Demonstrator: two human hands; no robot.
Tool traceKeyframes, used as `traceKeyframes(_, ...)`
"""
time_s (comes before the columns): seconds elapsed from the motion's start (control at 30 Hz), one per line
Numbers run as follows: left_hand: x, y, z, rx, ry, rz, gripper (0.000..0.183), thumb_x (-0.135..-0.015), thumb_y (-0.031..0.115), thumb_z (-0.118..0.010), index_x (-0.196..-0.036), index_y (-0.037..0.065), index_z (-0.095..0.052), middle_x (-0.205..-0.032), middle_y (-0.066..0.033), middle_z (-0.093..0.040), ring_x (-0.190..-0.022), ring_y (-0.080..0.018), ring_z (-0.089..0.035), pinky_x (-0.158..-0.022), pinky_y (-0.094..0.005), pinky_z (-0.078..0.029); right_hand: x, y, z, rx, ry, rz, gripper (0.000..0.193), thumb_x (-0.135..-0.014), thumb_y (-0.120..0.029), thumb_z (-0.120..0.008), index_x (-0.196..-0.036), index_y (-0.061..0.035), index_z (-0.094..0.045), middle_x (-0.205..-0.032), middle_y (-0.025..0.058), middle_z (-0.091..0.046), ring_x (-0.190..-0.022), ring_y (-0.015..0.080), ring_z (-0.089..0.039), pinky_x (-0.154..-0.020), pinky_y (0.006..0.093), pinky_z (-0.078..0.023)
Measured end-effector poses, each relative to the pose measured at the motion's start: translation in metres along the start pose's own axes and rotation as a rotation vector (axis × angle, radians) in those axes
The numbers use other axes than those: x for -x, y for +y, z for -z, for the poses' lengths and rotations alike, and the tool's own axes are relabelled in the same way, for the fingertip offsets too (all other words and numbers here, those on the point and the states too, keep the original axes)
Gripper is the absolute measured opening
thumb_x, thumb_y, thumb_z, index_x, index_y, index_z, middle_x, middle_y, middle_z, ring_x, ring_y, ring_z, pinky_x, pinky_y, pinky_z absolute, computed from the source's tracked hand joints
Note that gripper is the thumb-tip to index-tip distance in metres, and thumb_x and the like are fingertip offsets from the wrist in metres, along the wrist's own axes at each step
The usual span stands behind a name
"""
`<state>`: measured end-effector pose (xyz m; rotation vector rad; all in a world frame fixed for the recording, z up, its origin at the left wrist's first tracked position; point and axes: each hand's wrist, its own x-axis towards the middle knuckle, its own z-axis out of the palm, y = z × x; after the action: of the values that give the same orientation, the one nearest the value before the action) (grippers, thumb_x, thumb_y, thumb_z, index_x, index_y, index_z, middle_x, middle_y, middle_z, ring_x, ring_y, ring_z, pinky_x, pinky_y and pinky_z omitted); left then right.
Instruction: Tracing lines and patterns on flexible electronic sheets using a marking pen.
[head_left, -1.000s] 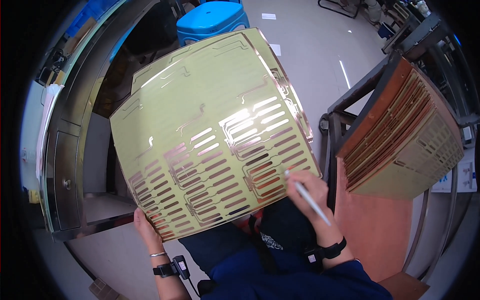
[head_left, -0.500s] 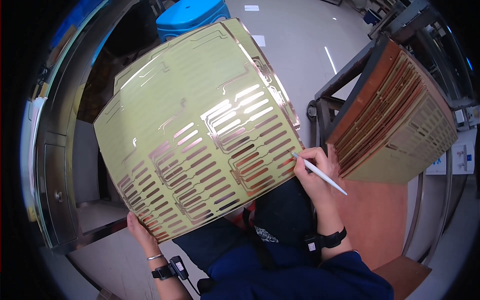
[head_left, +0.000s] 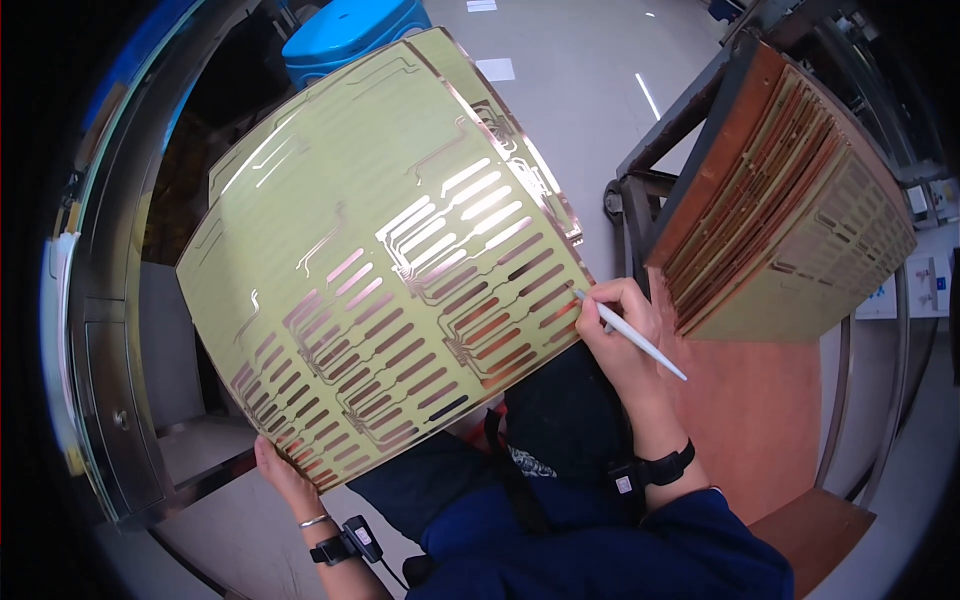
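Note:
A large pale green circuit board panel (head_left: 330, 215) with copper traces and rows of oblong copper pads lies tilted above my lap. Its lower left corner is gripped by my left hand (head_left: 284, 476), whose fingers go out of sight beneath the panel. My right hand (head_left: 622, 325) pinches a slim white pen-like tool (head_left: 645, 350) near its tip, at the panel's right edge. The tip points at the copper pads there; whether it touches them I cannot tell. Another panel edge shows behind the top one on the upper right.
To the right, a rack (head_left: 690, 165) carries a leaning stack of similar copper-edged panels (head_left: 790, 220) above a reddish-brown board (head_left: 750, 420). A blue plastic stool (head_left: 350, 35) stands beyond my panel. On the left is a metal cabinet (head_left: 115, 370) with a knob.
The whole view has shifted slightly, so the panel and stool sit further left. My right hand with the white tool has moved a little up along the panel's right edge.

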<state>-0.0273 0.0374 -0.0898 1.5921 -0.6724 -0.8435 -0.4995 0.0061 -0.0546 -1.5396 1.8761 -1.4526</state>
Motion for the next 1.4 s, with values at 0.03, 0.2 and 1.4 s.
traceKeyframes(0.03,0.000,0.000,0.000,-0.026,0.049,0.037,0.028,-0.099,0.023,-0.044,-0.107,-0.002,-0.054,-0.103,-0.0086,-0.062,-0.089,-0.0151,-0.061,-0.080,-0.0297,-0.051,0.000,0.001,0.000,-0.012,0.019,-0.050,0.012,-0.077,-0.004,-0.067,-0.081,-0.0010,-0.056,-0.072,0.0106,-0.062,-0.062,0.0158,-0.063,-0.057,0.0252,-0.050)
traceKeyframes(0.2,0.003,0.001,-0.003,0.027,0.011,0.012,0.028,-0.099,0.022,-0.043,-0.108,-0.002,-0.054,-0.103,-0.0094,-0.062,-0.089,-0.0163,-0.062,-0.080,-0.0305,-0.052,0.002,0.003,-0.001,-0.031,-0.015,0.038,0.012,-0.077,-0.004,-0.067,-0.080,-0.0010,-0.056,-0.071,0.0107,-0.061,-0.062,0.0168,-0.064,-0.057,0.0260,-0.050)
traceKeyframes(1.4,-0.001,0.015,-0.011,-0.110,-0.069,0.150,0.030,-0.101,0.028,-0.038,-0.093,0.002,-0.052,-0.082,-0.0060,-0.060,-0.070,-0.0117,-0.056,-0.063,-0.0265,-0.047,-0.036,-0.021,-0.067,0.019,-0.005,-0.065,0.012,-0.077,-0.002,-0.066,-0.082,-0.0010,-0.055,-0.069,0.0094,-0.062,-0.060,0.0147,-0.064,-0.055,0.0249,-0.050)
